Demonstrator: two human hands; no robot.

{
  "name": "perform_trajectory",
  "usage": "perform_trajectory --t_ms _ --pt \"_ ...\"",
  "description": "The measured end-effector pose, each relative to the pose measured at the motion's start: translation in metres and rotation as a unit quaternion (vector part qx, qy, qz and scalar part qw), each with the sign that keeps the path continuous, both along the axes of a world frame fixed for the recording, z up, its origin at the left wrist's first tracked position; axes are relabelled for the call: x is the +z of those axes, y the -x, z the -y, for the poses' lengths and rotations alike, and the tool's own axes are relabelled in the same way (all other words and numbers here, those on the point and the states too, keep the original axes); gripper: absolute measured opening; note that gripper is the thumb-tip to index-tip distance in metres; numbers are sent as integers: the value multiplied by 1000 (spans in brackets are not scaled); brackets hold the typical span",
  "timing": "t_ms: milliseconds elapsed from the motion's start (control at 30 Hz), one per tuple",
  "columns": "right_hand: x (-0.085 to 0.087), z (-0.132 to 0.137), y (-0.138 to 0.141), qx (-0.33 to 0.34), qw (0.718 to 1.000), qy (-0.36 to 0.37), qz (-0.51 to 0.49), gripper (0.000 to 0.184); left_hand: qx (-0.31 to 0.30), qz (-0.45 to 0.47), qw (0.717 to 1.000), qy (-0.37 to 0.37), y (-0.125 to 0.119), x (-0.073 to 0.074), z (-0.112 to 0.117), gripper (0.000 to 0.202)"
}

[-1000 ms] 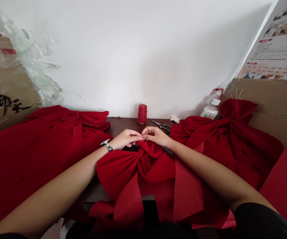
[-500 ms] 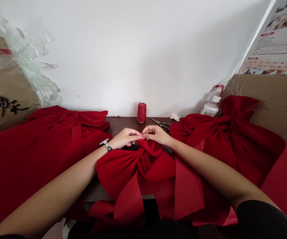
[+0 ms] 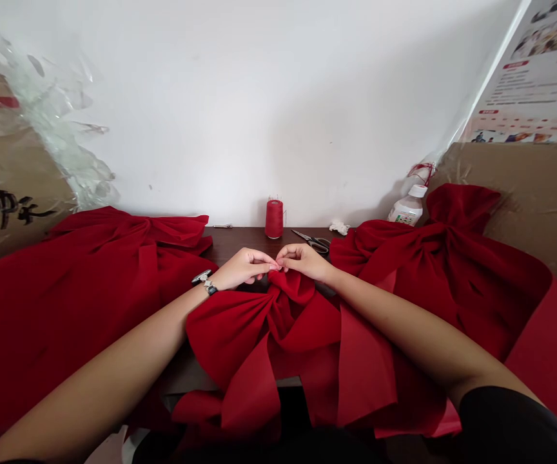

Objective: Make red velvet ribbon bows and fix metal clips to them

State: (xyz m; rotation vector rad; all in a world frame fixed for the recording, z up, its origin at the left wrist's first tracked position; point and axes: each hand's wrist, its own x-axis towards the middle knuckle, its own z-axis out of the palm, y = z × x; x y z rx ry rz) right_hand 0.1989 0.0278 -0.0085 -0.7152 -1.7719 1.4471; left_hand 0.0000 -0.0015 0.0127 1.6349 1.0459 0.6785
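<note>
A large red fabric bow [image 3: 259, 335] lies on the dark table in front of me, its tails hanging toward my lap. My left hand [image 3: 244, 266], with a wristwatch [image 3: 204, 280] on the wrist, and my right hand [image 3: 302, 260] meet fingertip to fingertip above the bow's knot [image 3: 292, 289]. Both hands are closed in a pinch on the top edge of the knot's fabric. Anything thinner between the fingers is too small to make out.
A red thread spool [image 3: 274, 219] stands at the wall, scissors [image 3: 313, 241] to its right, then a white scrap [image 3: 340, 227] and a plastic bottle [image 3: 408, 207]. Finished red bows pile up left [image 3: 89, 270] and right [image 3: 443, 258]. Cardboard boxes [image 3: 8, 193] flank the table.
The hands stay pinched at the bow's knot. The view has only shifted slightly.
</note>
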Motion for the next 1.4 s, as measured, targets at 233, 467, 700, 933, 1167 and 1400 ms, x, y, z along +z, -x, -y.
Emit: perform_trajectory --t_ms 233,467,700,933,1167,1400 --pt "-1 0 -1 0 1000 -23 16 21 6 1 1000 5 0 -2 1 32" --pt "-3 2 1 -15 995 -92 39 21 19 17 999 36 0 -3 -1 33" --pt "-2 7 1 -42 976 -199 75 16 9 65 993 95 2 -1 -2 30" --pt "3 14 0 -62 957 -265 101 11 5 74 992 101 3 -1 -2 28" --pt "-2 16 1 -84 939 -311 117 5 -13 44 997 60 4 -10 -9 32" --pt "-2 19 3 -92 939 -302 135 9 -19 54 997 47 6 -13 -11 32"
